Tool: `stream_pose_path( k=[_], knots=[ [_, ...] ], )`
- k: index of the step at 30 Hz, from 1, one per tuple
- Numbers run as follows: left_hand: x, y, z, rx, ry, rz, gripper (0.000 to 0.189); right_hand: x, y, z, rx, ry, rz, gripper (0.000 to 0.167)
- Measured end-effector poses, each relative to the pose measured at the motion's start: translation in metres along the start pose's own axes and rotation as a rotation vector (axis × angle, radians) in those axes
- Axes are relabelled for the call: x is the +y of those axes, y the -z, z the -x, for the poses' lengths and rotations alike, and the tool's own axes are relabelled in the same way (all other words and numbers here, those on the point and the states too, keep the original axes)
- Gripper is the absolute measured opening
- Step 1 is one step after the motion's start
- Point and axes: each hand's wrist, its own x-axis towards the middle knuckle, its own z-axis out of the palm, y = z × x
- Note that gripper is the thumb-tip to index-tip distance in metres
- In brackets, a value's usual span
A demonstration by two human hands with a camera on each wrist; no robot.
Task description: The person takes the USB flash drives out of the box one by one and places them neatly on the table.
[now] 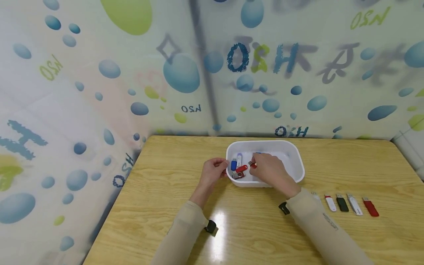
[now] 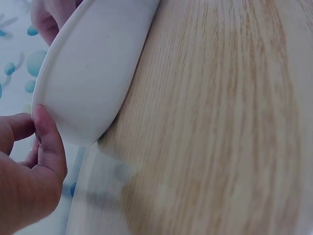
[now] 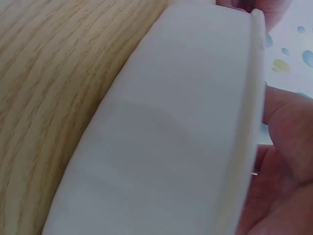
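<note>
A white plastic bin stands on the wooden table. My left hand pinches its left rim between thumb and fingers, which the left wrist view shows up close. Over the bin's middle, my right hand reaches in and pinches a red USB flash drive with its metal plug pointing left; the fingers hide part of it. Left of that, inside the bin, lie a blue USB drive, a pale one, a red one and a silver swivel one. In the right wrist view the bin wall covers the fingertips.
Right of the bin, several USB drives lie in a row on the table, among them a red-and-white one, a black one and a red one. My right sleeve partly covers the row's left end. A patterned curtain hangs behind.
</note>
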Motion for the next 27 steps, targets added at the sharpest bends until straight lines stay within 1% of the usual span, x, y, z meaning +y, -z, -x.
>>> stream_pose_path(
  k=[3,6,10,17,20,27],
  knots=[
    [0.001,0.000,0.000,-0.003,0.004,-0.007,0.025,0.004,0.004,0.008,0.020,0.013,-0.016,0.019],
    [0.003,0.000,0.000,0.001,0.017,-0.018,0.024,0.008,0.009,0.015,0.054,0.033,-0.034,0.021],
    [0.001,0.000,0.000,0.009,0.016,-0.013,0.023,0.012,0.015,0.024,0.097,0.061,-0.052,0.023],
    [0.001,0.000,0.001,0.007,0.000,0.001,0.023,0.019,0.026,0.039,0.202,0.104,-0.055,0.019],
    [0.001,0.000,0.001,0.006,0.002,-0.005,0.023,0.023,0.030,0.047,0.236,0.105,-0.061,0.019],
    [0.003,-0.001,0.001,0.008,0.023,-0.015,0.024,0.032,0.040,0.062,0.236,0.070,-0.114,0.023]
  ],
)
